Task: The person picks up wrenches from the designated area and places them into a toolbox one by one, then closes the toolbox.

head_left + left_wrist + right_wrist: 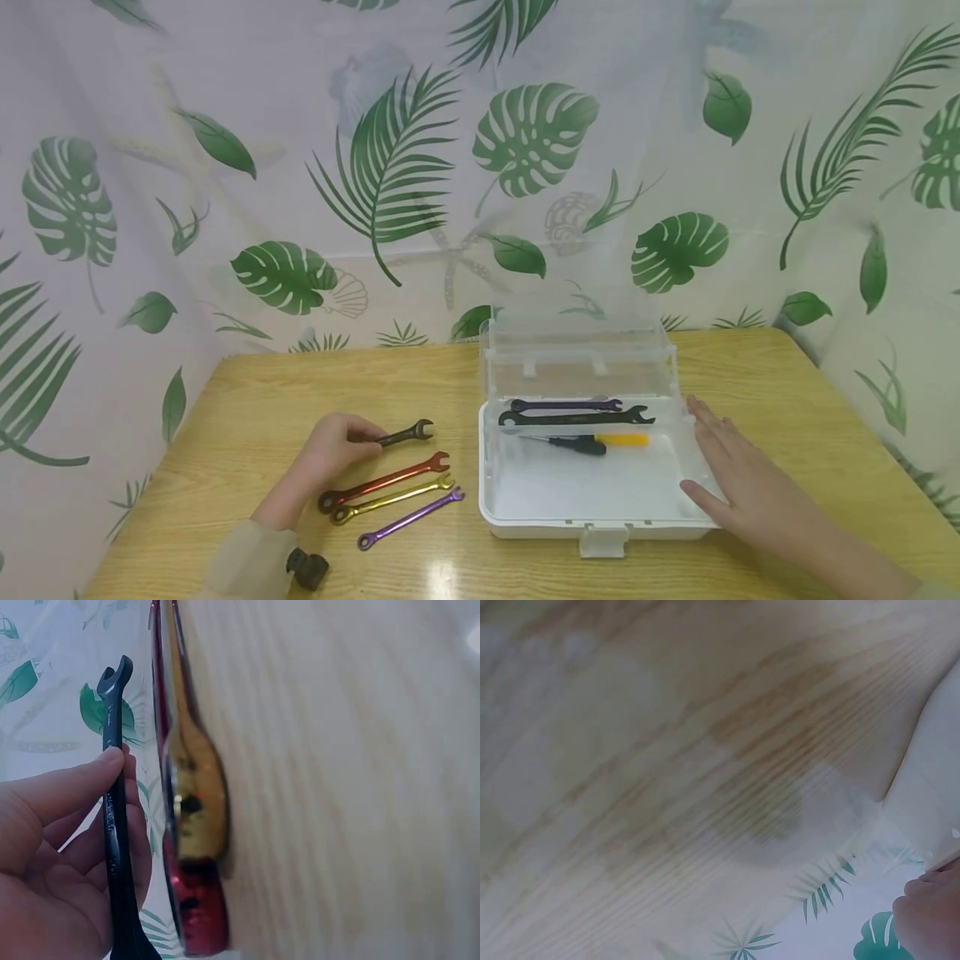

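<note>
My left hand [341,446] pinches a black combination wrench [408,434] between thumb and fingers, its open end pointing right; the left wrist view shows the thumb pressed on the shank. Just in front of that hand lie a red wrench [386,482], a gold wrench [393,500] and a purple wrench [412,518], slanting side by side on the table. Fingers extended, my right hand [738,483] rests against the right side of a white toolbox [486,500]. Only part of this hand enters the right wrist view, at the lower right corner.
The toolbox's clear lid [577,367] stands raised at the back. A dark purple wrench [566,405] and a larger black wrench [577,418] lie toward the box's rear. Before them are a black-handled screwdriver [585,447] and a yellow handle [622,439]. Leaf-patterned cloth hangs behind the table.
</note>
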Demonstrator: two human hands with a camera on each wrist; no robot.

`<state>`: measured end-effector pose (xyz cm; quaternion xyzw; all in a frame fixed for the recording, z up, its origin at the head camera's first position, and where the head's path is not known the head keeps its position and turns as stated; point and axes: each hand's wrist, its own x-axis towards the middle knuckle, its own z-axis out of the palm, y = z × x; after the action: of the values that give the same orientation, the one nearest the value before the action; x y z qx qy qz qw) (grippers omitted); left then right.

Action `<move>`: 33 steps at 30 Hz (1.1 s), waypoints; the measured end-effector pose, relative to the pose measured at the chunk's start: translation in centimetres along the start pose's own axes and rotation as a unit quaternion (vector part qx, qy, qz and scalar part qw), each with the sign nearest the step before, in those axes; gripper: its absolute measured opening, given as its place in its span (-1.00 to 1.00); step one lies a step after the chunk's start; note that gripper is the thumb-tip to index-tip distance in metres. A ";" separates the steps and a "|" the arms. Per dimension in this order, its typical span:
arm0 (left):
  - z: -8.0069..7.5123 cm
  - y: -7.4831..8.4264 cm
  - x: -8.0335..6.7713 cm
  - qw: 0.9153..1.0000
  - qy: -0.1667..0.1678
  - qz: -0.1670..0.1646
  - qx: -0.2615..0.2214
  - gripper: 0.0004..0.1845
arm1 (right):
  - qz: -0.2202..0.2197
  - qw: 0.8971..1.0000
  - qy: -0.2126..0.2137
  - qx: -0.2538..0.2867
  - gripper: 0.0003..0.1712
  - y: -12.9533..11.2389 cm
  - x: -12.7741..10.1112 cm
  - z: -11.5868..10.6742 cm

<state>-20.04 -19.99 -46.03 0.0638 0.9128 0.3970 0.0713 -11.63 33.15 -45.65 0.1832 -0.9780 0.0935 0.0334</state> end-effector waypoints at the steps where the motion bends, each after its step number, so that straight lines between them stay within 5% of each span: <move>1: -0.1 0.1 0.0 1.000 0.000 -0.002 -0.005 -0.86 | -0.001 1.000 0.001 -0.001 0.01 0.0 0.0 0.0; 15: -1.1 2.4 0.9 1.000 -0.004 0.013 0.009 -0.83 | 0.002 1.000 -0.007 -0.003 0.01 0.0 0.0 0.0; 22: -1.4 4.0 1.3 1.000 -0.008 0.020 0.011 -0.84 | -0.023 0.999 0.026 -0.020 -0.01 0.2 -0.1 0.1; 33: -1.4 7.7 2.8 0.996 -0.033 0.070 0.035 -0.83 | -0.026 0.999 0.032 -0.029 -0.01 0.1 -0.1 0.2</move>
<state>-22.57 -15.30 -39.67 0.1434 0.9166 0.3664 0.0705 -11.56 33.28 -45.92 0.2042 -0.9738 0.0703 0.0718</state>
